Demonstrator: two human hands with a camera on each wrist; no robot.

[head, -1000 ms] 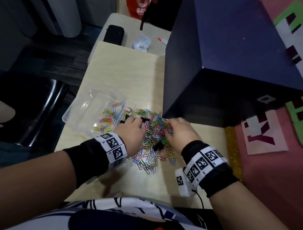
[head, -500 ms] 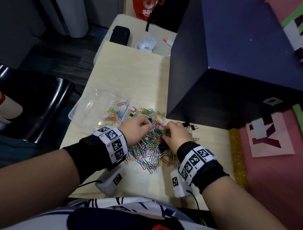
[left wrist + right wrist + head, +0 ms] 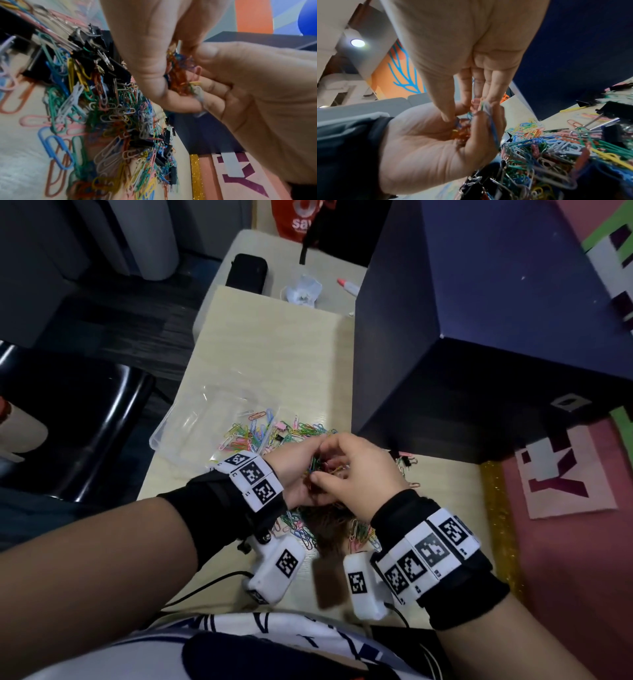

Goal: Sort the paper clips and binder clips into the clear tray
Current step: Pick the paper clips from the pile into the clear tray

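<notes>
The left hand (image 3: 298, 470) is raised above the pile (image 3: 109, 111), palm up and cupped, its fingers curled round a small bunch of paper clips (image 3: 462, 132), mostly orange with some blue and yellow. The right hand (image 3: 356, 474) meets it from above: thumb and fingertips (image 3: 489, 97) come together on clips at the top of that bunch, apparently pinching a pale one, though blur makes the exact clip hard to tell. The two hands touch.

The pile of coloured paper clips lies on the table (image 3: 274, 344) under the hands, with black binder clips (image 3: 96, 44) mixed in. The clear tray (image 3: 191, 426) sits just left of the pile and holds some paper clips in its near right part; its other compartments cannot be made out.

Writing: a red bag (image 3: 298, 220) at the far edge shows white letters "sav", cut off. A dark box (image 3: 479, 320) stands on the table's right, and the pink mat (image 3: 565, 491) beside it bears a large purple "Y"
</notes>
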